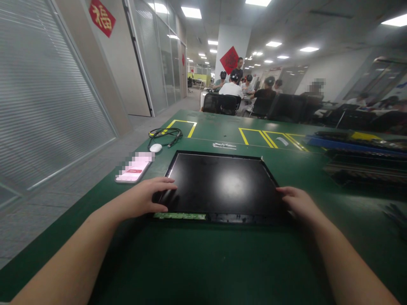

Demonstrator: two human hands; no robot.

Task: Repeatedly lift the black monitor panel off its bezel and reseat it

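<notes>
Fingers [160, 183] of both hands spread flat on a black display panel [222, 184], gripping nothing.

Green table [203, 258]: panel lies flat between the fingertips; left hand [144, 198] on its near-left corner, right hand [297, 202] on its near-right edge. Beyond the left fingers: phone [134, 168], black cable [165, 134], then a white object, possibly a mouse [155, 147].
</notes>
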